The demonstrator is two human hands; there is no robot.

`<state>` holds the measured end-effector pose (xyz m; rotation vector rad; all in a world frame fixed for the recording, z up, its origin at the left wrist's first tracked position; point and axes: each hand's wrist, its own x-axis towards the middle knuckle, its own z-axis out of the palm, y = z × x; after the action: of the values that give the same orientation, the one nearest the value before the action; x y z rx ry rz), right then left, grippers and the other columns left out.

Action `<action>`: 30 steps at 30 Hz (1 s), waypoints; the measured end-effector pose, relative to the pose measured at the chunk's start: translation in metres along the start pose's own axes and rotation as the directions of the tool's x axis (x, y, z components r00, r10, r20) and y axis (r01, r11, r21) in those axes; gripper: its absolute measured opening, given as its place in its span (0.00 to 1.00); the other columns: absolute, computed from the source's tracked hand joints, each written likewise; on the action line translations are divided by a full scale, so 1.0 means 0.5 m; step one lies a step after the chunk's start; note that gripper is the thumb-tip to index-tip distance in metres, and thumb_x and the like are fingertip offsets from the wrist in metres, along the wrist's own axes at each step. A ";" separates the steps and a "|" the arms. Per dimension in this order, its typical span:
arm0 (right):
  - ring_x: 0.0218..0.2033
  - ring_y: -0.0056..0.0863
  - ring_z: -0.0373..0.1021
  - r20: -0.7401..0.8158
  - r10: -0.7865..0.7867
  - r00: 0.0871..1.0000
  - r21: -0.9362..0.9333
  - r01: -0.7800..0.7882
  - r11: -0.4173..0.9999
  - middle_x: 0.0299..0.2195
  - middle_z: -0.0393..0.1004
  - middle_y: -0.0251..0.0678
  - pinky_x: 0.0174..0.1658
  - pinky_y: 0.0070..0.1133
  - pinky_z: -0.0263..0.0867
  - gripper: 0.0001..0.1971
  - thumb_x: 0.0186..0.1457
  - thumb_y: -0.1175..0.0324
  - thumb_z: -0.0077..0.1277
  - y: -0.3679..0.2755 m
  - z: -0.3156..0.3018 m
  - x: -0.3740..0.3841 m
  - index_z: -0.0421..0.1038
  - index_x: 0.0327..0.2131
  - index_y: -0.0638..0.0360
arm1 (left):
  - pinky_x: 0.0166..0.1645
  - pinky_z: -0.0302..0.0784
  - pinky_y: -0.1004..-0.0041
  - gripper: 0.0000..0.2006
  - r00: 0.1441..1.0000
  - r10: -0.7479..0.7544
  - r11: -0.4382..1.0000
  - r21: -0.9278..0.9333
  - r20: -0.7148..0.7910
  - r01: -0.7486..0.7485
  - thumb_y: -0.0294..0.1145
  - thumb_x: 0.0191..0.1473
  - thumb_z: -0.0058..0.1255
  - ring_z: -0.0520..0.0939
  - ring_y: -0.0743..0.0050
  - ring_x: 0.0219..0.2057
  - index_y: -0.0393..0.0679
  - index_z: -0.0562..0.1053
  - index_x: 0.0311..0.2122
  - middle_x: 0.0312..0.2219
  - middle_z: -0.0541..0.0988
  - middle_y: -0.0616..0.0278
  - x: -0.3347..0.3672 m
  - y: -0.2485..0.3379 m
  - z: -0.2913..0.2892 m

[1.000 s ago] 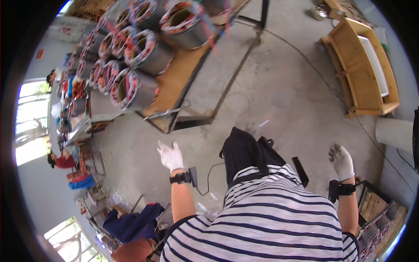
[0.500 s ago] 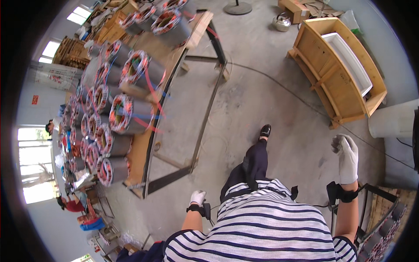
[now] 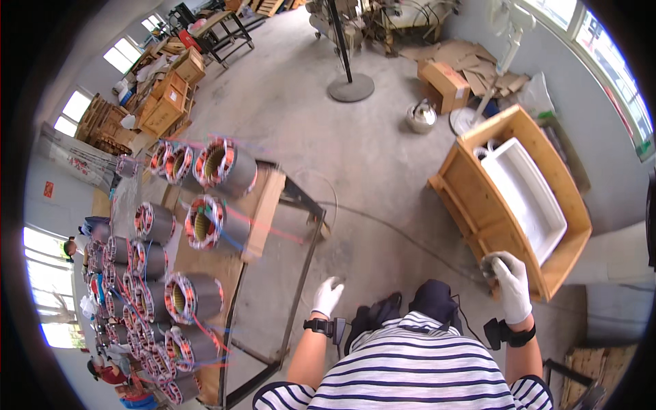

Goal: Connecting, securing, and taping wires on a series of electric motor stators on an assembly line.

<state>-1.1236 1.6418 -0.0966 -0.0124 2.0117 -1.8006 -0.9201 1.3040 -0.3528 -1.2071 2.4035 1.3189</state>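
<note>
The person's left hand [image 3: 329, 296], in a white glove, hangs over the floor with its fingers loosely bent and nothing visible in them; I'd call it released. Off to its left, well apart, motor stators [image 3: 207, 298] crowd the worktop [image 3: 212, 262], grey cylinders with orange-and-white windings around their open ends and red and blue leads trailing. A pale wooden block [image 3: 265, 216] lies along the worktop's edge, ahead and to the left of that hand.

The right hand [image 3: 507, 281], gloved too, has its fingers curled in; from here I cannot tell whether they close on anything. Just ahead of it stands a wooden crate [image 3: 483, 203] with a white tray [image 3: 523, 195] inside, though I can't make out whether hand and crate touch. Farther ahead and left of this hand, a metal kettle [image 3: 421, 119] sits on the floor beside a cardboard box [image 3: 444, 87]. A dark cable [image 3: 401, 236] crosses the floor ahead of both hands.
</note>
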 end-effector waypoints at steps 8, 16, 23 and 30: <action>0.24 0.19 0.66 -0.007 -0.037 0.999 -0.038 0.037 0.999 0.23 0.70 0.32 0.29 0.17 0.62 0.10 0.57 0.67 0.43 -0.015 -0.073 0.509 0.70 0.30 0.64 | 0.40 0.74 0.66 0.20 0.929 0.296 0.948 -0.049 -0.222 -0.314 0.38 0.48 0.52 0.79 0.57 0.36 0.39 0.70 0.45 0.35 0.78 0.50 0.293 0.517 -0.078; 0.27 0.20 0.69 0.501 0.070 0.862 -0.083 -0.032 0.996 0.27 0.72 0.33 0.31 0.17 0.65 0.09 0.56 0.68 0.44 -0.194 0.234 1.065 0.70 0.32 0.65 | 0.43 0.72 0.62 0.21 0.911 0.116 0.990 -0.024 -0.395 -0.136 0.42 0.49 0.50 0.77 0.51 0.38 0.39 0.70 0.45 0.36 0.77 0.49 0.565 0.643 -0.129; 0.28 0.21 0.69 0.728 -0.110 0.676 -0.112 0.276 0.955 0.27 0.72 0.33 0.33 0.18 0.65 0.11 0.55 0.68 0.44 -0.357 0.700 1.357 0.72 0.34 0.67 | 0.46 0.71 0.64 0.22 0.803 -0.118 0.990 -0.133 -0.584 0.049 0.43 0.49 0.50 0.78 0.54 0.41 0.37 0.70 0.45 0.40 0.75 0.47 0.795 0.634 -0.262; 0.26 0.21 0.69 0.689 0.196 0.698 -0.513 0.278 0.812 0.25 0.72 0.34 0.28 0.18 0.65 0.12 0.51 0.65 0.44 -0.340 0.923 1.683 0.71 0.31 0.65 | 0.42 0.72 0.60 0.19 0.705 -0.176 0.984 -0.150 -0.687 0.100 0.43 0.48 0.48 0.77 0.50 0.37 0.43 0.71 0.43 0.34 0.76 0.51 1.101 0.602 -0.542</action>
<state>-1.7821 0.9345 -0.2251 -0.8399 1.8387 -0.8551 -1.4361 0.8665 -0.2538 -2.2073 2.6237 1.0620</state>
